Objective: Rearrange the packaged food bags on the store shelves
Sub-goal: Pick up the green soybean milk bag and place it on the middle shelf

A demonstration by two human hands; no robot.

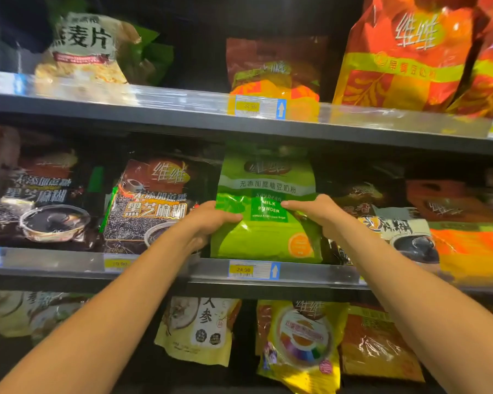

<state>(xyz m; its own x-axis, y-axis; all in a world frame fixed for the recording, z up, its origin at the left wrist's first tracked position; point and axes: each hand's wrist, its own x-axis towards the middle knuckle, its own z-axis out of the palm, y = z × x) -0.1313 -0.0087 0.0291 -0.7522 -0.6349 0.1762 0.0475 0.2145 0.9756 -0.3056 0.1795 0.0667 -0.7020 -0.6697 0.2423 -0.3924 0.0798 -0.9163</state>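
Observation:
A green soybean milk powder bag [268,240] stands upright on the middle shelf [310,273], above a yellow price tag. My left hand [208,220] grips its left edge with the thumb across the front. My right hand [319,210] grips its right edge, thumb pointing left over the label. Dark black-sesame bags [151,200] stand just left of it, and more dark and orange bags [393,223] to its right.
The top shelf [182,109] holds an oat bag [83,49], a brown-orange bag [273,69] and large red-orange bags [410,52]. The bottom shelf holds yellow bags [299,345] and a pale bag [197,328]. A dark gap lies on the top shelf between the oat and brown-orange bags.

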